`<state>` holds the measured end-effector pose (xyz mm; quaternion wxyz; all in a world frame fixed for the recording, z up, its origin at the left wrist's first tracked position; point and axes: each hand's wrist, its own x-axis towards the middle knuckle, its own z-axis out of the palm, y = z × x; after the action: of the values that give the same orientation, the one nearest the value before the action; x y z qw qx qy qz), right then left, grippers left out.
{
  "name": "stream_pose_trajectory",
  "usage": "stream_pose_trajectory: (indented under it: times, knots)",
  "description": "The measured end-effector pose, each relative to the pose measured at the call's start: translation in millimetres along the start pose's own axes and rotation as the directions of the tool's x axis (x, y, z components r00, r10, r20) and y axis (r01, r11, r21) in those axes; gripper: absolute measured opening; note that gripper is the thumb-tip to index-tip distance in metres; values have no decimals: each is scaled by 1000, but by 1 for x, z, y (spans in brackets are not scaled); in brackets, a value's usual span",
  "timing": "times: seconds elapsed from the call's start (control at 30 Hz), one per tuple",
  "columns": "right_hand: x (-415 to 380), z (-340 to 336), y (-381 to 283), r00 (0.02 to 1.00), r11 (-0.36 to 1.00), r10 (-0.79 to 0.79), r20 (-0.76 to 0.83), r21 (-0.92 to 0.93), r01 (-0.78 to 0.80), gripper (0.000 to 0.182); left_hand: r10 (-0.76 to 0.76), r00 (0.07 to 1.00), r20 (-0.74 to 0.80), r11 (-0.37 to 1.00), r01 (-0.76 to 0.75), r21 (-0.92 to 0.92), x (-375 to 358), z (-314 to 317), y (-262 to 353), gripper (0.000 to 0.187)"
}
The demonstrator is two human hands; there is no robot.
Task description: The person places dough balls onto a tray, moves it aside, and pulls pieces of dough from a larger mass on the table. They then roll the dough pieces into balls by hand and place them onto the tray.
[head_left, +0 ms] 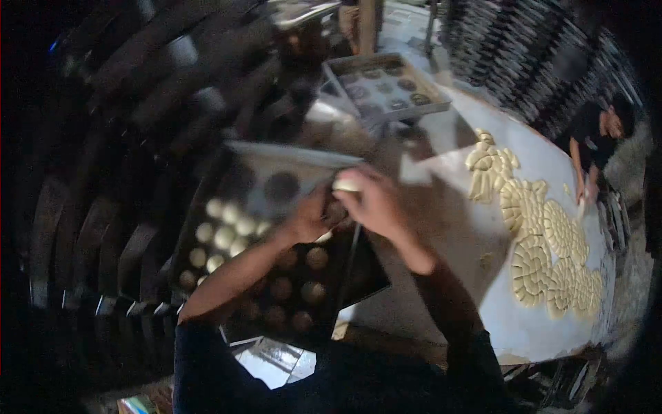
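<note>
My two hands meet over a large tray (296,151) in the middle of the view. My right hand (378,210) is closed around a pale dough ball (347,185), whose top shows between the fingers. Right beside it, my left hand (310,217) is curled, its fingers mostly hidden; a dark patch lies between the hands and I cannot make out what it is. In the tray below sit several round dough balls (225,238), bright on the left and shaded (313,292) on the right. Dark round marks (282,186) show toward its far side.
A second tray (437,107) with dark round shapes stands farther back. Many cut dough pieces (534,269) are spread over the pale worktable (486,303) on the right. Another person (594,141) reaches onto its far edge. Dark stacked racks (124,172) fill the left side.
</note>
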<state>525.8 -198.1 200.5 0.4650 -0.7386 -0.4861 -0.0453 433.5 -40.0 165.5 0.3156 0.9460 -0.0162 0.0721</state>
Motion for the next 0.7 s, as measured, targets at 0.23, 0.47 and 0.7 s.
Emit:
stream_pose_trajectory:
  times: [0.23,0.47,0.7]
  knots:
    - [-94,-57,54,916,972,-91,-390,-236,-4,14,241,970,-12,966,-239,94,41,-42,107,87]
    - [-263,-91,139,730,878,313,-608,-109,-467,15,238,767,596,946,-321,35,237,145,194,49]
    - [-491,-199,124,684,640,467,-560,-319,-699,18,-286,910,301,956,294,18,358,360,134,43]
